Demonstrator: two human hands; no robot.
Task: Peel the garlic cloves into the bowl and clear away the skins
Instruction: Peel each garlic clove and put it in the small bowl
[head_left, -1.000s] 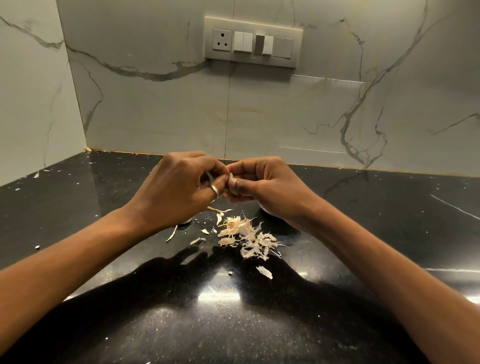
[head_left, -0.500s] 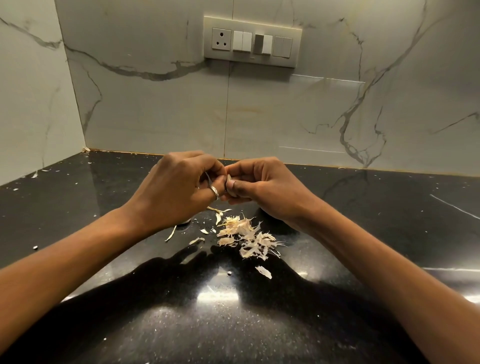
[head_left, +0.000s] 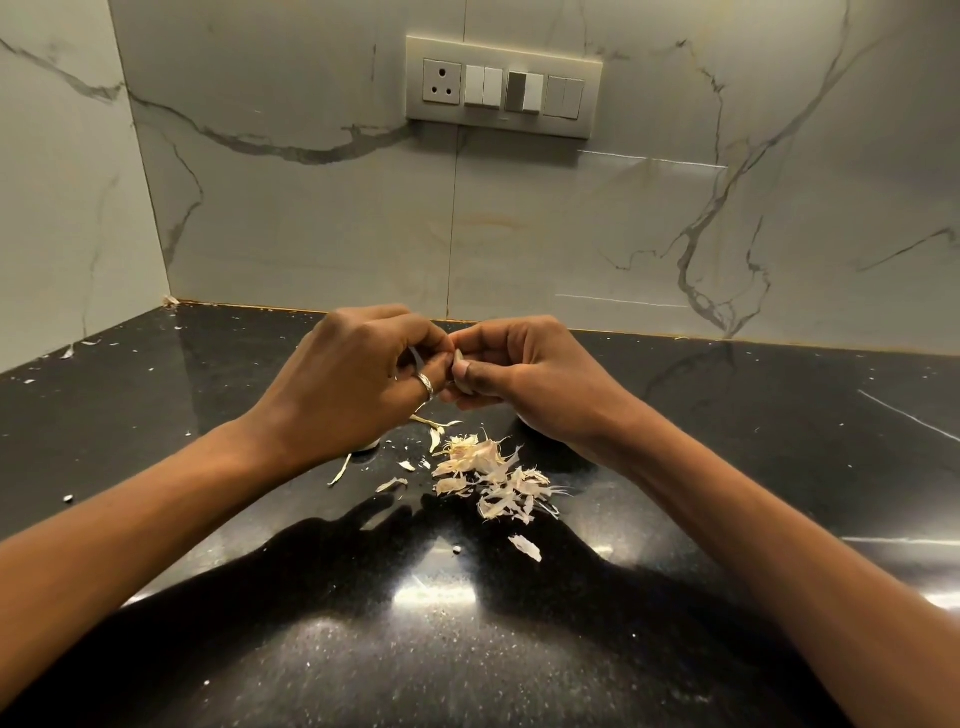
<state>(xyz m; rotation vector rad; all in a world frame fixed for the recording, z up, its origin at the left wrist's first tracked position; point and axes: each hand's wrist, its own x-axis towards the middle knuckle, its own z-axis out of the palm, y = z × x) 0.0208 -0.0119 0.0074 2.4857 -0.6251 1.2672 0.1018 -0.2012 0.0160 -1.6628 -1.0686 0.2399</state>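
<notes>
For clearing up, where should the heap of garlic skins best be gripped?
Likely from above, cupping the heap of skins at its left and right edges and squeezing inward: loose thin flakes spread flat on the counter, so one pinch takes few.

The counter (head_left: 467, 649) is polished black speckled stone, glossy; the wall (head_left: 311, 218) is smooth veined marble-look tile. The garlic skins (head_left: 493, 473) are dry and papery, my ring (head_left: 425, 385) shiny metal.

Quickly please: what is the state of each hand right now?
Left hand: closed, pinching a strip of skin.
Right hand: closed, holding the garlic clove.
</notes>
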